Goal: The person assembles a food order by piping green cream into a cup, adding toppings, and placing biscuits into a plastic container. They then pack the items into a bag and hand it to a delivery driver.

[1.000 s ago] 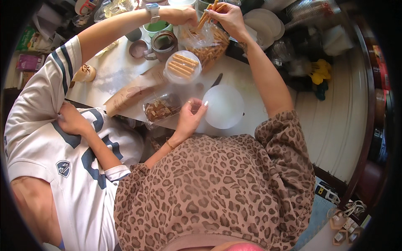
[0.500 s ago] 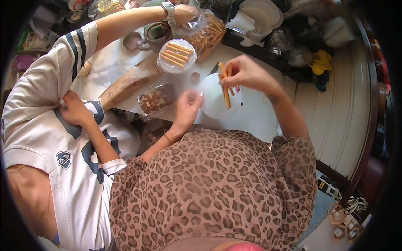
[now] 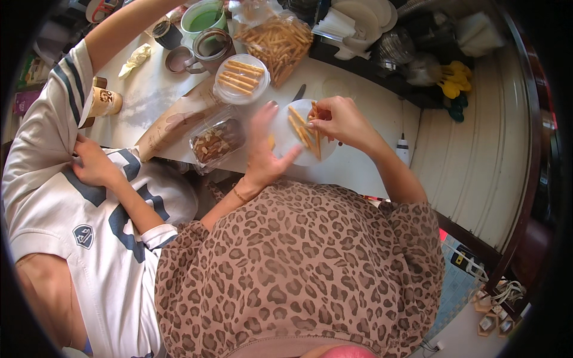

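Note:
My right hand (image 3: 344,123) pinches a few breadsticks (image 3: 315,140) above a round white disc (image 3: 283,132) on the table. Some of the sticks rest on the disc or just over it. Just left of the disc, my left hand (image 3: 262,149) is open, its fingers and thumb spread; motion smears the fingertips. A dark knife-like handle (image 3: 300,92) lies beyond the disc. Left of it, a round clear tub (image 3: 221,94) bears several breadsticks side by side. A nut-topped loaf cake (image 3: 216,142) in clear wrapping sits beside my left hand.
Behind the tub lies a clear bag of breadsticks (image 3: 280,45). A glass mug (image 3: 210,51), a green-lined tub (image 3: 203,18) and a paper cup (image 3: 106,101) stand farther left. A co-worker in a white jersey (image 3: 89,179) sits at left, one arm reaching across. A black bin (image 3: 334,51) holds white plates.
My right hand has lowered the breadsticks onto or near the disc. My left hand has spread its fingers. The co-worker's reaching hand has left the breadstick bag and gone out of view.

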Available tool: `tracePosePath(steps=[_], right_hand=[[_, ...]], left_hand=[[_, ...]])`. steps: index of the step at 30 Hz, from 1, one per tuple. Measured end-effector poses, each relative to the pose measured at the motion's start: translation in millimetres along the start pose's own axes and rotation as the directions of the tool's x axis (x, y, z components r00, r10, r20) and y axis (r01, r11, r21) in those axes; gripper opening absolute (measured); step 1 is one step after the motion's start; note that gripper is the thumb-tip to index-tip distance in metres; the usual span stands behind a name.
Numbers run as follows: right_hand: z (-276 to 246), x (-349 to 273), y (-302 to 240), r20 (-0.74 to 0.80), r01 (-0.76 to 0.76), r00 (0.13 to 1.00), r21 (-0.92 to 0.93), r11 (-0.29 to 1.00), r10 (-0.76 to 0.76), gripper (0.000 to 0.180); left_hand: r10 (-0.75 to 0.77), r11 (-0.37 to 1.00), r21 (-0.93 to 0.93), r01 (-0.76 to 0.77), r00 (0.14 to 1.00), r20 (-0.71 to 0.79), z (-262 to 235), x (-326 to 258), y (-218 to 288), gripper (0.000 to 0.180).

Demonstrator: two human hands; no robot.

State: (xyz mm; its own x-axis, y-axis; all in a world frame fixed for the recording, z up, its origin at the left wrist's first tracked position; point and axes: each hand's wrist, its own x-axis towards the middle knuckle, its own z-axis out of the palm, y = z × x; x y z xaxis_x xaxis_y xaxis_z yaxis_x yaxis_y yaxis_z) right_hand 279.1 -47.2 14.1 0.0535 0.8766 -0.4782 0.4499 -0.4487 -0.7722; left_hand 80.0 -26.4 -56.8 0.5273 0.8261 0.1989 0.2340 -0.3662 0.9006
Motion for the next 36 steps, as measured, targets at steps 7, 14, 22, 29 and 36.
tracePosePath(steps=[7,14,22,29,36], right_hand=[[15,-4,15,-0.196,0.089,0.979,0.196,0.976,-0.050,0.019],[5,-21,13,-0.260,0.028,0.965,-0.009,1.000,-0.029,0.016],[12,-30,3,-0.285,0.042,0.948,-0.327,0.944,-0.141,0.016],[28,-28,13,-0.279,-0.028,0.960,-0.159,0.987,-0.017,0.021],[32,-26,17,-0.268,-0.014,0.963,-0.074,0.997,-0.007,0.024]], left_hand=[[0.209,0.948,0.205,-0.244,0.962,0.178,-4,12,13,0.092],[0.185,0.947,0.234,-0.218,0.970,0.157,-4,6,16,0.095],[0.173,0.920,0.324,-0.222,0.969,0.175,2,3,17,0.089],[0.157,0.943,0.273,-0.190,0.978,0.136,3,3,16,0.085],[0.160,0.937,0.284,-0.204,0.973,0.169,2,3,8,0.087]])
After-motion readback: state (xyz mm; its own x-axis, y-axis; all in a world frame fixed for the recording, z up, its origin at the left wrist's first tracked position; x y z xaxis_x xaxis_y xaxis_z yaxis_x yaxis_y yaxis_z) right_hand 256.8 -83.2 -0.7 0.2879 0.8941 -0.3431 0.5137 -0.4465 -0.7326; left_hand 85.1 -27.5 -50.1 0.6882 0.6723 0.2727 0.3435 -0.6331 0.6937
